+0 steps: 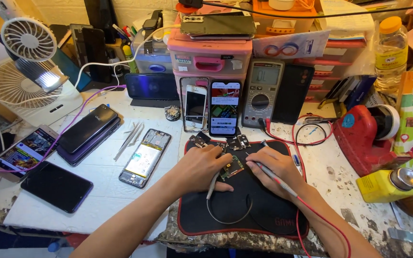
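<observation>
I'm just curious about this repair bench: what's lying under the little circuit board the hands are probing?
The circuit board rests on a black mat with red edging, between the left hand and right hand. The mat directly beneath the board is covered, so anything there cannot be seen.

The left hand (pixel 202 168) and right hand (pixel 274 169) cover most of the small circuit board (pixel 232 167), so its parts are too small to tell. Both probe tips are hidden under the fingers. The red probe lead (pixel 328 223) runs off the bottom edge. The black mat (pixel 244 210) hides under both forearms.
</observation>
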